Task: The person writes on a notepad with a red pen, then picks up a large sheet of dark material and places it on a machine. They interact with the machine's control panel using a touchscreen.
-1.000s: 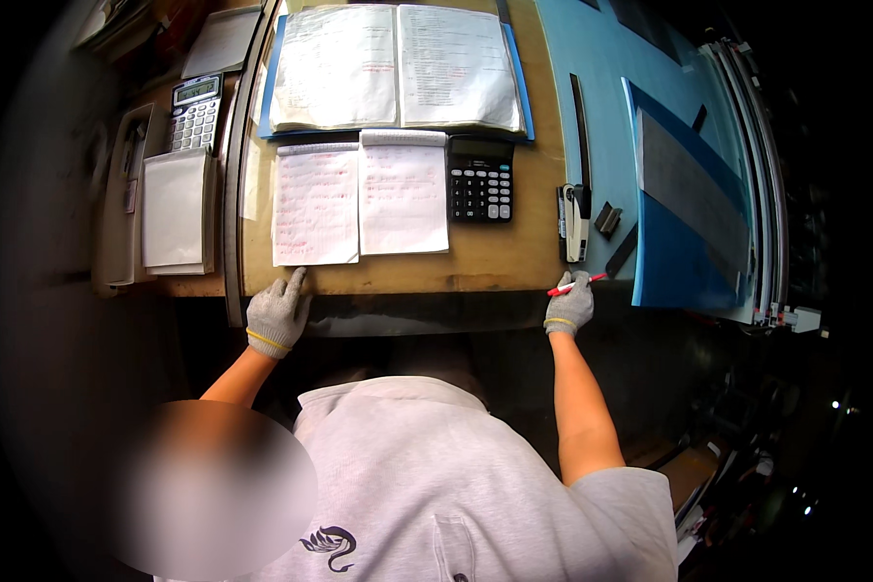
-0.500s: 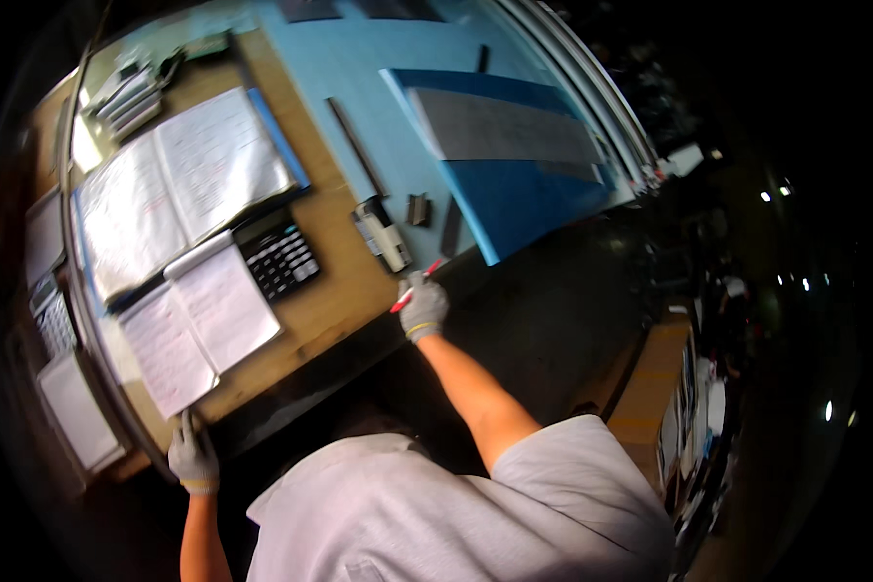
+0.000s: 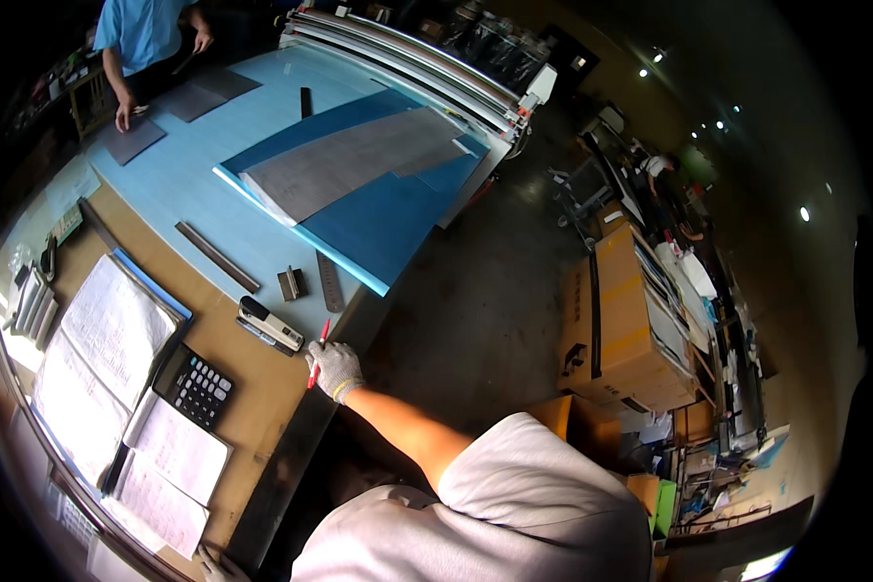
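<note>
My right hand [image 3: 338, 369], in a grey knit glove, is closed round a red pen [image 3: 325, 331] beside the table's near edge. Just beyond it lies a black and cream stapler [image 3: 270, 325]. At the lower edge of the view, my gloved left hand [image 3: 221, 565] is partly cut off; its visible fingers are apart, by the bottom corner of an open notepad [image 3: 179, 456] with handwriting. Above the notepad sit a black calculator [image 3: 204, 390] and an open folder of plastic-sleeved sheets [image 3: 107, 339].
A dark bar [image 3: 217, 257], a small metal block [image 3: 291, 283] and a ruler [image 3: 331, 281] lie near blue sheet material [image 3: 378, 228] topped by grey pieces. At the far left a person in a blue shirt [image 3: 145, 31] touches a dark sheet [image 3: 131, 142]. A large carton [image 3: 606, 320] stands right.
My view has swung right and up, bringing in the other person, the roller machine and the carton. The pen stays in my right hand. My left hand now shows only at the lower edge.
</note>
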A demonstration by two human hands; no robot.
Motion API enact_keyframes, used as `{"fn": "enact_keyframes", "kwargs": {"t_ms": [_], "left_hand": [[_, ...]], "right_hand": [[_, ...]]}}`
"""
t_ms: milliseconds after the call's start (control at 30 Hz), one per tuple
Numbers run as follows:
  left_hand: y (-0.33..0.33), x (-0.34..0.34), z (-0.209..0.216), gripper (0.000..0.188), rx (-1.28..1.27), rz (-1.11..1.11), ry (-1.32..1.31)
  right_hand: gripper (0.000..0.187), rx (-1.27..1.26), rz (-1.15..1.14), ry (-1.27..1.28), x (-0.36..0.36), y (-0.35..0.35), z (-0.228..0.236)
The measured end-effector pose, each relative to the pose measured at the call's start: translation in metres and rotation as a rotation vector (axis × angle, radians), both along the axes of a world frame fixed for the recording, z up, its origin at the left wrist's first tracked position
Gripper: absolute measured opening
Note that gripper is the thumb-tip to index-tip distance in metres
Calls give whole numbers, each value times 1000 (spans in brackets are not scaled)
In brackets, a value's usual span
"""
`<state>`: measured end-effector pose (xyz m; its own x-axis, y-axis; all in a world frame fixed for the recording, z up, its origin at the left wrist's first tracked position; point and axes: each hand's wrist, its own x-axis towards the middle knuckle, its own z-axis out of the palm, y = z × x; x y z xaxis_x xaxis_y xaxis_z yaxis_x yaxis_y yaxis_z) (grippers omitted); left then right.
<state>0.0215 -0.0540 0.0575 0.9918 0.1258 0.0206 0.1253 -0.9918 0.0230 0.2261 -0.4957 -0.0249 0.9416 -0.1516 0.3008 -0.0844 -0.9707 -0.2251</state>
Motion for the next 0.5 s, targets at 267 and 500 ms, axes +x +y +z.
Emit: {"fn": "enact_keyframes", "kwargs": {"t_ms": [267,500], "left_hand": [[-13,3,12,41,-176,113,76],[11,0,-32,35,14,-122,-167]], "right_hand": [[17,-16,-23,-11,-2,-1,9],[18,23,-46,59,-7,-6,6]]}}
